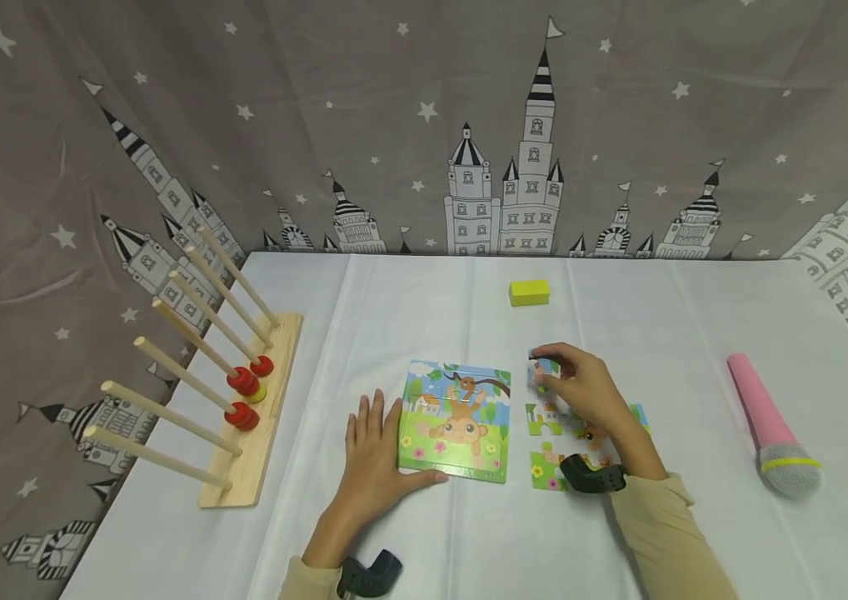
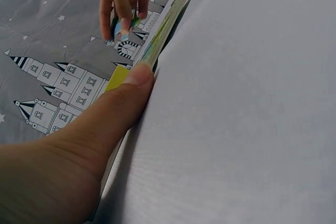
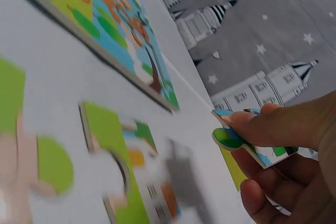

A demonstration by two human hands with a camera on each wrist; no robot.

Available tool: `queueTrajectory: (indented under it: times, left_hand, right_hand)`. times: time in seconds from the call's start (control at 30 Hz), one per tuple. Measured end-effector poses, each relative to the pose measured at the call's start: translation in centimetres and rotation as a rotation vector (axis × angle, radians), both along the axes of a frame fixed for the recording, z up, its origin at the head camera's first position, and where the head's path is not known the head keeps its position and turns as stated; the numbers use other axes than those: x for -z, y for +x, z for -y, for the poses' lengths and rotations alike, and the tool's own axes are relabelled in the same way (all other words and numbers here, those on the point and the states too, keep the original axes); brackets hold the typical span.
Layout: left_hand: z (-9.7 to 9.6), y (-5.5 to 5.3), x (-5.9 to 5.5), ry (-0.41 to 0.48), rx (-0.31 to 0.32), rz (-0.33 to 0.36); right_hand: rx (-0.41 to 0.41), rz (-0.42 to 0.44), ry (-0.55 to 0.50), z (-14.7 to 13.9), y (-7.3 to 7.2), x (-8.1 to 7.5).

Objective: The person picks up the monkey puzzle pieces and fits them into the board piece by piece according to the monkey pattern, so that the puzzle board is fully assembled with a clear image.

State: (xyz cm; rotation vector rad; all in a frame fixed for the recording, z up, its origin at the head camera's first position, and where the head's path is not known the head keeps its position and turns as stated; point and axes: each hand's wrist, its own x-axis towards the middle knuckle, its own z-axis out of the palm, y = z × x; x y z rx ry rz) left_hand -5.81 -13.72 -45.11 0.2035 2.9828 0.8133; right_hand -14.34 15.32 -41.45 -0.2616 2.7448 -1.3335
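My right hand [image 1: 592,387] pinches a jigsaw puzzle piece [image 3: 227,138] between thumb and fingers; it is held above the table and shows blue sky and green leaves. Below and near this hand lie several loose puzzle pieces [image 1: 546,419], partly hidden by the hand and wrist. A square puzzle board [image 1: 461,433] with a monkey picture lies flat to their left. Along its left side my left hand [image 1: 374,467] rests with straight, spread fingers, and the thumb [image 2: 118,100] touches the board's near edge.
On the left stands a wooden peg rack [image 1: 274,425] with tall pegs and a few red rings [image 1: 241,417] and a yellow one. A yellow block [image 1: 529,293] sits toward the back. At the right lies a pink toy microphone [image 1: 761,408]. A grey castle-print curtain [image 1: 364,108] hangs behind the table.
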Motion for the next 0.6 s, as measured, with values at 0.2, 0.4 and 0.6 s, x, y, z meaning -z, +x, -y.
queueTrajectory:
  times: [0.2,0.4,0.6]
  left_hand:
    - [0.0,0.0,0.0,-0.008,-0.004,-0.004]
    - [0.1,0.0,0.1,-0.015,-0.002,-0.011]
    - [0.1,-0.1,0.1,-0.023,0.003,-0.021]
  right_hand:
    - [-0.048,-0.023,0.007,3.0,-0.5,0.2]
    - [-0.085,-0.057,0.009,5.2,-0.4,0.6]
    - [-0.112,-0.048,-0.001,6.4,-0.2,1.2]
